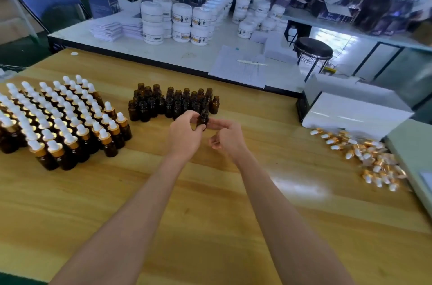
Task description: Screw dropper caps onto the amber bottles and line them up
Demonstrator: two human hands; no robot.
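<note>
Hands: left hand (184,136) pinches an uncapped amber bottle (202,119) above the counter (210,191); right hand (228,137) touches it, half curled, grip unclear to us.
Supply: dropper caps (364,156) heaped far right.
Risk: we expect cross-threading if a cap seats tilted; a forearm swing could topple the capped rows (58,121).

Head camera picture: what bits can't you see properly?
Head view:
- The bottle: its lower part is hidden by the left hand.
- The right hand: curled fingers hide whether it holds a cap.
- The capped bottles: the left edge cuts some off.
- The jars: labels too blurred to read.
</note>
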